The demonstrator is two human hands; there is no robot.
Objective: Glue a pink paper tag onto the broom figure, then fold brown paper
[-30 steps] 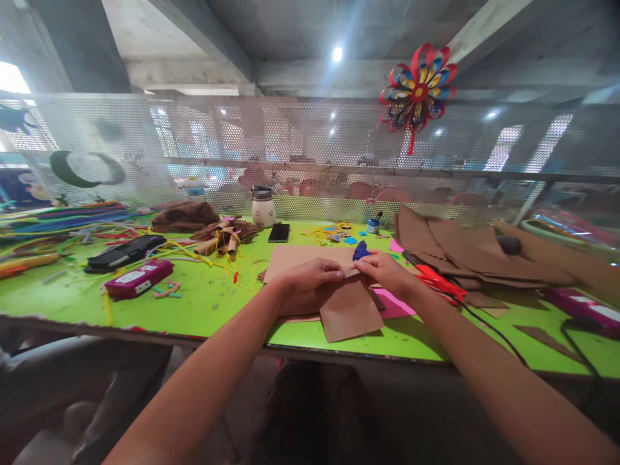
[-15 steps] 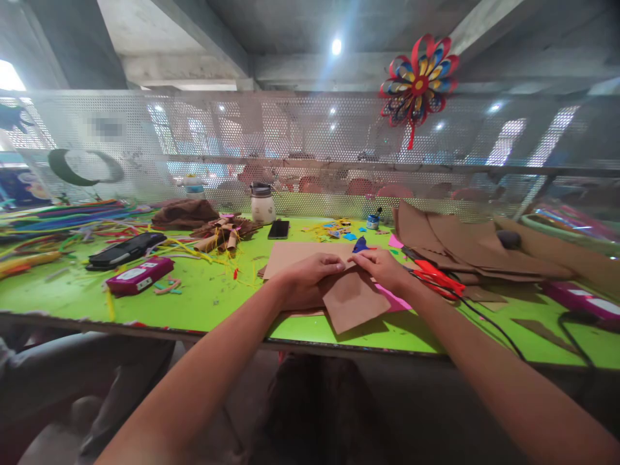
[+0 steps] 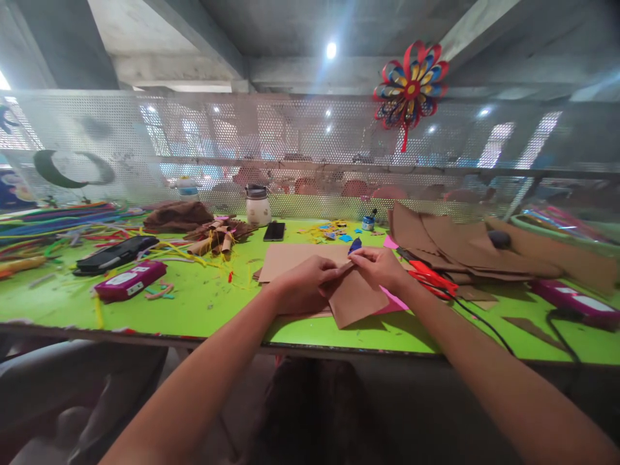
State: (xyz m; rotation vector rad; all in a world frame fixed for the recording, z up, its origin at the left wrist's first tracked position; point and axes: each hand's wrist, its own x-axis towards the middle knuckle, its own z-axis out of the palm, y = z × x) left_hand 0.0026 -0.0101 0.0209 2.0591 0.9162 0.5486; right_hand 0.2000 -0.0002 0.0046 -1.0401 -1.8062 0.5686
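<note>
A piece of brown paper (image 3: 357, 298) is pinched along its upper edge between my two hands, its lower corner hanging toward the table's front edge. My left hand (image 3: 310, 282) is closed on its left side, and my right hand (image 3: 380, 266) grips its top right with thumb and forefinger. Under my left hand lies a larger sheet of brown paper (image 3: 281, 259) on the green table. Just behind my right fingertips sits a small dark-blue thing (image 3: 355, 245) I cannot make out. Pink paper (image 3: 393, 301) shows beneath my right wrist.
Right of my hands are red-handled scissors (image 3: 431, 276), black cords and stacked brown paper (image 3: 436, 239). A phone (image 3: 274, 231), a white bottle (image 3: 258, 205) and a blue jar (image 3: 369, 222) stand or lie behind. Leftward are a purple box (image 3: 130, 280), a black case (image 3: 116, 254) and coloured strips.
The view has shifted slightly to the right. Both hands still hold the brown paper, whose hanging part has tilted a little; the fingers have moved slightly along its edge.
</note>
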